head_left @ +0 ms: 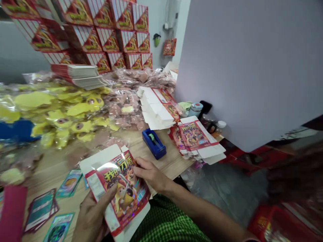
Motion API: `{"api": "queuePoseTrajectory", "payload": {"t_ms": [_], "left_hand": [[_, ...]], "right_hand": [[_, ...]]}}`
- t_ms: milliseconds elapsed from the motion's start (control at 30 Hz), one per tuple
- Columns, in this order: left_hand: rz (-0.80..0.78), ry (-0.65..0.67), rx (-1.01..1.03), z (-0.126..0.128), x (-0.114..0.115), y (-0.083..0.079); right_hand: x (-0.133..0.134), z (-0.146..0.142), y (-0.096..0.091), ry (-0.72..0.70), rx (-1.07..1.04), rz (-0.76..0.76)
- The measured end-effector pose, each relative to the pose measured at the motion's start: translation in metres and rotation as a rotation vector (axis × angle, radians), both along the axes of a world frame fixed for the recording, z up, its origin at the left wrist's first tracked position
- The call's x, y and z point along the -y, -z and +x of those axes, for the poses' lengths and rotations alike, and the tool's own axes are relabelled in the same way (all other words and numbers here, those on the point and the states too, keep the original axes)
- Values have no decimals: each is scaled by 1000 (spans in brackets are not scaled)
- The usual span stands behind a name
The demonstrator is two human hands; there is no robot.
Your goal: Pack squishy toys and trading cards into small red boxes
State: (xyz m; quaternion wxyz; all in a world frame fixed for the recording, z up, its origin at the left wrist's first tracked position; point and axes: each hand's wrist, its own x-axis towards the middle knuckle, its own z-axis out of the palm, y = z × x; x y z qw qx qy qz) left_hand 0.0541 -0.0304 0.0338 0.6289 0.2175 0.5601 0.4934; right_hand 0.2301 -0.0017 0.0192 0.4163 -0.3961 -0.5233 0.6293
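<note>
While both hands hold it just off the near edge of the wooden table [174,164], the red printed carton [126,188] faces up toward the wearer, its long axis slanting from upper left to lower right, so that the end with the yellow title points away and a little left, the other end back toward the lap. White flaps stand out beyond both ends. The left hand [92,210] grips the left long side, thumb laid flat over the picture and the other fingers mostly hidden underneath; how far they are curled I cannot tell. The right hand [148,173] has the far right edge pinched between thumb and bent fingers, with no visible gap. Below the carton lies green checked cloth [169,218]. Just beyond the right hand sits a blue tape dispenser [154,144], with a stack of white-sided cartons [157,109] behind it and a pile of printed cartons [198,136] to its right. Left of the carton are loose teal cards [69,183]. Farther back lie bagged yellow pieces [75,111], perhaps soft toys, though the shiny wrapping blurs them, and stacked red display boxes [108,37] rise behind.
</note>
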Motion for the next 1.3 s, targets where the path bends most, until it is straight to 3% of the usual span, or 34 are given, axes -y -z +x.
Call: {"api": "queuePoseTrajectory", "payload": {"t_ms": [100,233,300,433,567,733,933,1033,1133,1300], "left_hand": [[7,-59,-16,8,-4,5],[22,-20,-18,15,-1,20],[106,-2,-69,15,4,30],[363,-104,-392,12,16,49],[333,-68,-646,11,31,60],[374,70,-515,9,41,59],[258,15,-87,-5,44,44],[250,67,-63,-16,47,42],[265,69,-113,-25,52,44],[255,52,-77,-25,56,37]], "right_hand": [[0,-6,5,157,5,-47],[0,-3,11,206,-34,13],[1,1,15,228,-52,72],[11,8,20,136,124,225],[22,18,18,40,319,394],[16,32,20,-99,378,461],[18,35,13,-194,166,158],[27,31,1,-129,355,369],[33,28,-12,-202,481,547],[32,24,-30,-306,561,439]]}}
